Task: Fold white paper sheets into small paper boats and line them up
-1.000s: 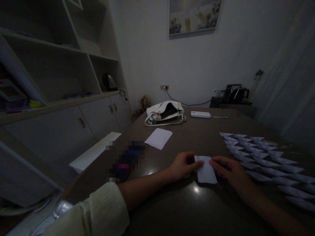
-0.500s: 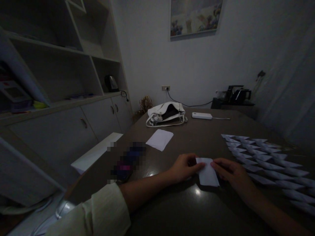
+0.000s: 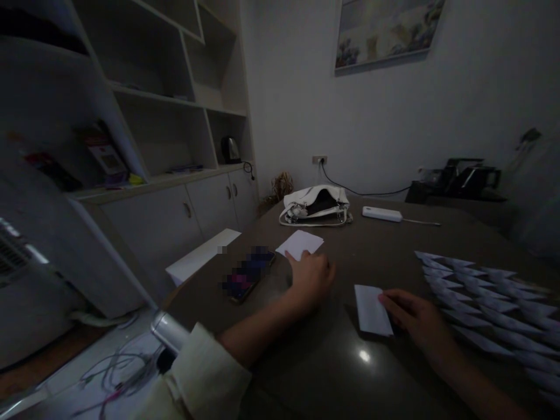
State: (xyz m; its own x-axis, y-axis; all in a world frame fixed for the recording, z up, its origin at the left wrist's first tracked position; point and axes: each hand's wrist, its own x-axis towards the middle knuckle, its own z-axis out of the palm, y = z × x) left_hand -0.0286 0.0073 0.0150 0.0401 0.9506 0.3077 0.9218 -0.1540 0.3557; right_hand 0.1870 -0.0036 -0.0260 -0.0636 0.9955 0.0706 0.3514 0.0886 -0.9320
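A folded piece of white paper (image 3: 373, 314) is pinched at its right edge between the thumb and fingers of my right hand (image 3: 409, 315), just above the dark table. My left hand (image 3: 310, 280) reaches to the near edge of a small stack of white paper sheets (image 3: 301, 241). Its thumb and fingers are apart and it holds nothing that I can see; the fingertips partly cover the stack's edge. To the left of that hand lies a phone (image 3: 249, 274), its screen blurred out. Several folded paper triangles (image 3: 481, 300) stand in rows to the right of my right hand.
A white handbag (image 3: 315, 205) sits toward the table's far end, with a white power strip-like device (image 3: 382, 214) and its cord to the right. Shelves and cabinets (image 3: 210, 201) line the left wall. A kettle (image 3: 475, 179) stands on a dark stand at the back right.
My left hand has let go of the folded paper and moved left and away to the paper stack. My right hand still holds the folded paper. The view has turned left.
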